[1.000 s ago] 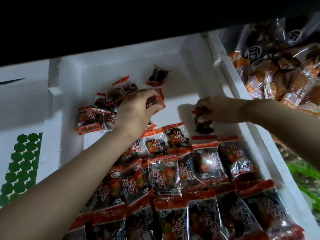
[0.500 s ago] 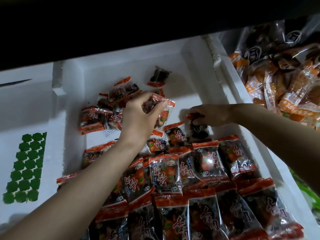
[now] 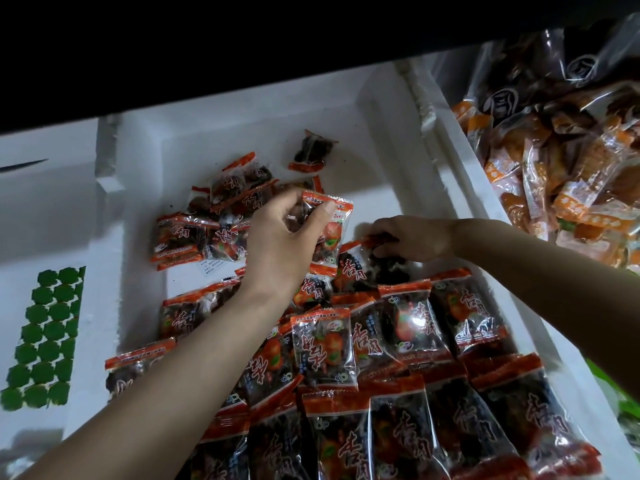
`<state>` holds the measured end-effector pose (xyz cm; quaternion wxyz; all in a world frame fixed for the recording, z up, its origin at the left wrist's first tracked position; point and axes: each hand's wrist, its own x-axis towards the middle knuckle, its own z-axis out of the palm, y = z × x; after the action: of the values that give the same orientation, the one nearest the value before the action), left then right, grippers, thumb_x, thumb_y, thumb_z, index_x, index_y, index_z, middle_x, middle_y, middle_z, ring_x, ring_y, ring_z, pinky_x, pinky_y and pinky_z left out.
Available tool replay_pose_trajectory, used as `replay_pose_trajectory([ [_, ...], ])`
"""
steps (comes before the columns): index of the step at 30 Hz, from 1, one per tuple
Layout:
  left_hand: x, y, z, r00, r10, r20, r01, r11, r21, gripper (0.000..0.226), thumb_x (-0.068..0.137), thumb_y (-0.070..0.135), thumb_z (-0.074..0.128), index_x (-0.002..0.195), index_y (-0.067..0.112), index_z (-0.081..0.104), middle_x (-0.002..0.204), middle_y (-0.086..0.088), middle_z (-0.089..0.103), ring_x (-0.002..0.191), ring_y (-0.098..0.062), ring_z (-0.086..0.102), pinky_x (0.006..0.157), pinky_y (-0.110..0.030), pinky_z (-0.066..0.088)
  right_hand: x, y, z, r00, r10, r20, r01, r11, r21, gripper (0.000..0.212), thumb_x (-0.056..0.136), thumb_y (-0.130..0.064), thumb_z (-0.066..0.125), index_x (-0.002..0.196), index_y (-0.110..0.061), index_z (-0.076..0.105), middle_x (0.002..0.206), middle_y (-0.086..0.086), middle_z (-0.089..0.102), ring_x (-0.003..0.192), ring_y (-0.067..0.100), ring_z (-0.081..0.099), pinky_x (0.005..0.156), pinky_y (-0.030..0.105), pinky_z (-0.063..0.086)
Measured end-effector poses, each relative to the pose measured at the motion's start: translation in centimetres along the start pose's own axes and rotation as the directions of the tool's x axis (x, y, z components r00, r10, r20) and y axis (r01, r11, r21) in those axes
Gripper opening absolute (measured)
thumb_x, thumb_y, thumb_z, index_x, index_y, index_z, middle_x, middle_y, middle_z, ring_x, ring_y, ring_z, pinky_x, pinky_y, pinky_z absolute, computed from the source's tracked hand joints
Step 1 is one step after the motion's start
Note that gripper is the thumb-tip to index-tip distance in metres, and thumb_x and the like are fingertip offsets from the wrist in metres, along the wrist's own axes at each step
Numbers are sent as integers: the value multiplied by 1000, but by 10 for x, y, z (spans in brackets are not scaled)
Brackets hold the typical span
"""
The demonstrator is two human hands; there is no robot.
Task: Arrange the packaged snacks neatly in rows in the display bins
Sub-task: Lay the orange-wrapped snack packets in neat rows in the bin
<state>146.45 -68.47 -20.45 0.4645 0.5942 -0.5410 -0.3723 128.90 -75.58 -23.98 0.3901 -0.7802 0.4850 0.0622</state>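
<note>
two hands work inside a white foam bin [image 3: 207, 140] of small clear snack packets with red-orange sealed ends. each packet shows dark fruit, an orange fruit picture and two big red chinese characters that look like 杏肉. the smaller print and the little round mark near the corner are too fine to read.

the left hand [image 3: 280, 244] is closed on one raised packet [image 3: 330, 233], thumb on its face and fingers curled behind. it is lifted above the loose heap [image 3: 214, 220] at the back left of the bin. the right hand [image 3: 415, 239] reaches in from the right, its fingertips pinched on the red end of a second packet [image 3: 388, 263], which lies at the back edge of the rows.

nearer the camera, the laid rows [image 3: 412, 327] overlap like tiles with the characters upright. about six packets are in the row behind and four or five in the front row, though the left forearm hides part of both. one lone packet [image 3: 311, 154] lies apart near the bin's back wall. a white printed slip [image 3: 211, 268] peeks from under the heap, its text illegible.

beyond the foam divider [image 3: 460, 174] on the right, a neighbouring bin holds many orange-and-clear packets [image 3: 554, 174]. some of these carry a round white emblem i cannot read. left of the bin lies a sheet of green dots [image 3: 45, 337] in about seven rows.
</note>
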Motion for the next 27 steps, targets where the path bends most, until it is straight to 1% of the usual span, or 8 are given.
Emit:
replay_pose_trajectory([
  [4, -2, 0, 4, 1000, -24, 9, 24, 1000, 20, 7, 90, 26, 62, 86, 22, 66, 85, -4, 70, 76, -9, 61, 66, -15, 47, 0, 6, 5, 986, -113, -124, 92, 982, -163, 26, 89, -12, 61, 115, -11, 56, 109, 9, 58, 105, 25, 53, 94, 37, 41],
  [9, -2, 0, 7, 998, -68, 3, 68, 998, 4, 16, 89, 28, 63, 85, 13, 65, 85, -12, 67, 74, -10, 56, 63, -12, 42, -12, 4, 3, 941, -116, -317, 40, 971, -238, 44, 87, -23, 65, 128, -23, 50, 126, 4, 50, 116, 21, 47, 100, 34, 39],
  [11, -2, 1, 7, 996, -85, -11, 84, 996, -15, 13, 88, 27, 65, 83, 15, 67, 73, 1, 67, 71, -5, 59, 63, -9, 43, -22, -11, 1, 886, -154, -438, 135, 988, -74, 35, 91, -18, 58, 126, -20, 52, 123, 1, 55, 107, 15, 54, 96, 28, 44],
  [13, -1, 4, 8, 995, -100, -25, 99, 994, -41, 3, 85, 26, 68, 83, 23, 68, 73, 12, 69, 71, 1, 63, 64, -7, 46, -34, -29, -4, 885, -162, -437, 272, 941, 202, 35, 91, -11, 59, 124, -19, 53, 115, -1, 60, 93, 9, 61, 87, 23, 51],
  [16, -1, 6, 10, 994, -110, -23, 108, 992, -69, 5, 81, 24, 72, 86, 23, 70, 78, 7, 72, 74, -4, 66, 63, -12, 50, -47, -47, -6, 920, -183, -347, 327, 848, 417, 38, 83, -5, 67, 116, -20, 55, 107, 7, 65, 86, 24, 66, 78, 37, 56],
  [21, 1, 4, 7, 983, 8, 182, -24, 996, 87, 6, 90, 25, 60, 85, 28, 63, 81, 14, 67, 77, 5, 61, 72, -9, 46, -40, -35, -10, 851, -177, -495, 276, 952, 134, 11, 80, -19, 72, 82, -27, 66, 80, -10, 68, 76, 9, 65, 73, 29, 52],
  [23, 12, -7, -4, 977, 17, 213, -65, 973, 223, 5, 93, 27, 56, 93, 29, 60, 88, 18, 61, 82, 7, 57, 77, -11, 44, -39, -25, -17, 827, -145, -543, 215, 974, 67, 4, 84, -16, 68, 84, -20, 66, 79, -6, 67, 76, 11, 63, 71, 26, 48],
  [27, 35, -40, -34, 970, -28, 241, -116, 818, 564, 30, 88, 20, 64, 117, 15, 60, 115, -1, 59, 107, -15, 52, 94, -28, 41, -47, -8, -34, 784, -190, -591, 70, 973, -221, 12, 87, -9, 62, 99, -7, 65, 87, 6, 65, 81, 22, 60, 73, 28, 44],
])
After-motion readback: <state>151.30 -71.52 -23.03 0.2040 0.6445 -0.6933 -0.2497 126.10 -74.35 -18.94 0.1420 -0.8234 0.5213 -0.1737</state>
